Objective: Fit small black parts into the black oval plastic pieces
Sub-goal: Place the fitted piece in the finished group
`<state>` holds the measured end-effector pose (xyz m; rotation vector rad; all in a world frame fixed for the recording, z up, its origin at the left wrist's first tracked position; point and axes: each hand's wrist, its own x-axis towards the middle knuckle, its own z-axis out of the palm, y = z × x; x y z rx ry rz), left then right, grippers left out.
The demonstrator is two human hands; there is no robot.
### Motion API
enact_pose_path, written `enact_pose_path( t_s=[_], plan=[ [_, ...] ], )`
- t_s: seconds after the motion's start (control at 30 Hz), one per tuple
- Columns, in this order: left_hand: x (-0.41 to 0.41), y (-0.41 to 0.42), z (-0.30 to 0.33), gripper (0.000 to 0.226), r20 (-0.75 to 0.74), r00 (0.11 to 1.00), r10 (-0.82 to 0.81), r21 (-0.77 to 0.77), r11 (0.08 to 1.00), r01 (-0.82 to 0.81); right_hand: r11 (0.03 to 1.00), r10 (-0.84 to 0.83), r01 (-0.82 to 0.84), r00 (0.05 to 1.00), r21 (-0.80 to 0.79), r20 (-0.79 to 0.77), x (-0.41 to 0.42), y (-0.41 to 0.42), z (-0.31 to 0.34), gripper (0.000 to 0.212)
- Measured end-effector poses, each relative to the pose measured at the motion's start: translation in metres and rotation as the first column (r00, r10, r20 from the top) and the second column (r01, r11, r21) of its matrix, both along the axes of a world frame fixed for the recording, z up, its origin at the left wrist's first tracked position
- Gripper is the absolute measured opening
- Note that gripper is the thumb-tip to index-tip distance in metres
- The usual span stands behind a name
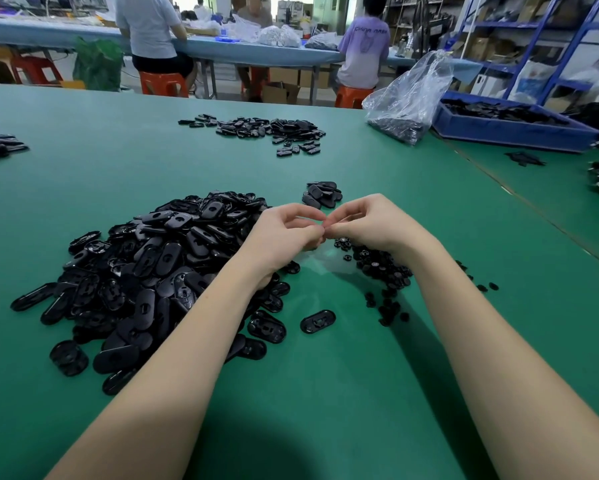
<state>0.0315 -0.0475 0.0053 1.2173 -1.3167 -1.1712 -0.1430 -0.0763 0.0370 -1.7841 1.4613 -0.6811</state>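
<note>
- The green table (325,393) carries a big heap of oval pieces (145,271) at nine o'clock from the hands.
- Small parts (382,268) lie at five o'clock.
- Left hand (284,233) and right hand (367,225) meet fingertip to fingertip, fingers curled; what they pinch I cannot tell.
- A slip could drop a part into the heap.

Green work table (100,161) fills most of the frame. Upper left: long light-blue bench (242,50) with three people seated on orange plastic stools (164,84). Cardboard boxes (281,92) on the floor under it. Upper right: blue metal shelving (533,46) stacked with cartons. Bright, even lighting.
</note>
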Motion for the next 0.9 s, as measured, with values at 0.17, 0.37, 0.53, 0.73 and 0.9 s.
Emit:
enact_pose_path(
  t_s=[0.17, 0.37, 0.53, 0.73, 0.9],
  plan=[
    [0.005, -0.004, -0.005, 0.017, 0.304, 0.922, 0.241, -0.172, 0.965, -0.196, 0.998, -0.049, 0.051, 0.998, 0.034, -0.036, 0.001, 0.000, -0.004, 0.004],
    [0.013, -0.003, -0.006, 0.036, 0.805, 0.569, 0.166, -0.219, 0.975, 0.025, 0.996, -0.083, 0.084, 0.996, 0.025, -0.036, 0.000, -0.002, -0.006, 0.005],
    [0.006, 0.004, -0.008, 0.022, 0.864, 0.459, 0.209, -0.259, 0.965, 0.049, 0.996, -0.086, 0.086, 0.995, -0.007, -0.050, 0.002, -0.001, -0.006, 0.008],
    [0.005, 0.003, -0.010, 0.029, 0.855, 0.467, 0.226, -0.287, 0.956, 0.063, 0.997, -0.078, 0.078, 0.997, -0.006, -0.009, 0.000, -0.002, -0.005, 0.005],
    [0.002, -0.002, -0.009, 0.036, 0.652, 0.691, 0.310, -0.394, 0.918, -0.040, 0.997, -0.061, 0.058, 0.995, 0.041, 0.074, -0.001, 0.000, -0.002, 0.005]
  ],
)
